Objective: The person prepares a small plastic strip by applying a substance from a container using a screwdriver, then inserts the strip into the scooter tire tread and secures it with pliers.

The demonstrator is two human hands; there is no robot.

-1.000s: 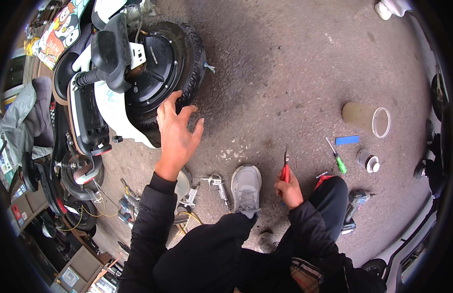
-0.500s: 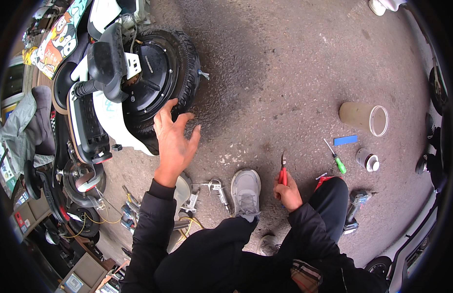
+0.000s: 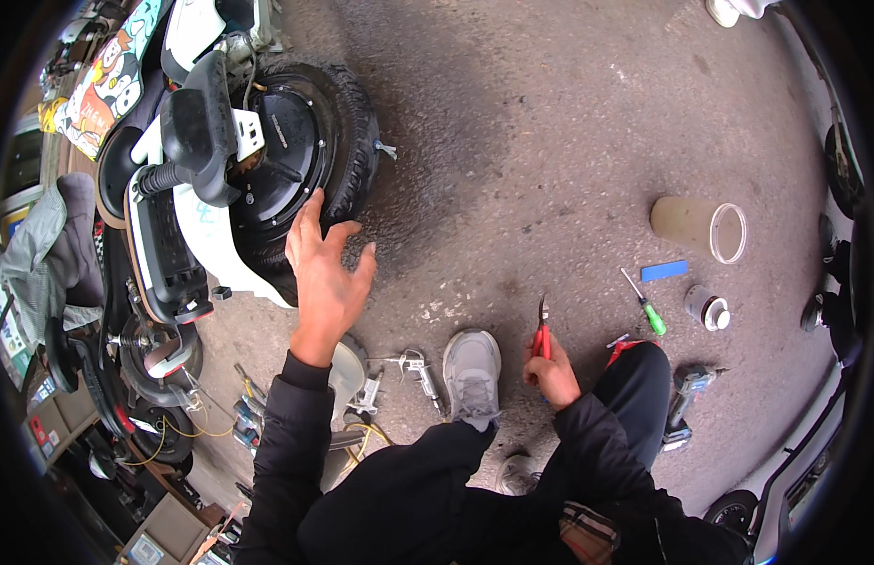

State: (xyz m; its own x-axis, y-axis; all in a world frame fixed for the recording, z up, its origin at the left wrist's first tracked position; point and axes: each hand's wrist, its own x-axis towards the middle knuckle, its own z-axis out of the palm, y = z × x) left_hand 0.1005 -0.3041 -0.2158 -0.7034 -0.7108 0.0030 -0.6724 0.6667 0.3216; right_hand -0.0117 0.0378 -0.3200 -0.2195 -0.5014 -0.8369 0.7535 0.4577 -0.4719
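Note:
My left hand point(image 3: 326, 273) reaches toward a scooter wheel point(image 3: 347, 141) with its fingers spread and nothing held. Its fingertips overlap the near side of the black tire; whether they touch it I cannot tell. A pale blue-white strand point(image 3: 387, 150) sticks out of the tread. The wheel sits under a white scooter body, beside a white curved fender point(image 3: 220, 247). In my right hand point(image 3: 554, 377), closed around the red handles, is a pair of pliers point(image 3: 544, 341), jaws pointing away from me above the pavement.
To the right lie a green-handled screwdriver point(image 3: 651, 313), a blue strip point(image 3: 665, 271), a small can point(image 3: 708, 309), a tub of murky liquid point(image 3: 693, 226) and a power drill point(image 3: 683, 400). An air blow gun point(image 3: 421, 377) lies left of my shoe point(image 3: 473, 372). More scooters crowd the left.
My left hand has shifted slightly left, staying spread near the wheel. The pliers remain in my right hand, tilted slightly differently. The scooter appears a little further left in view.

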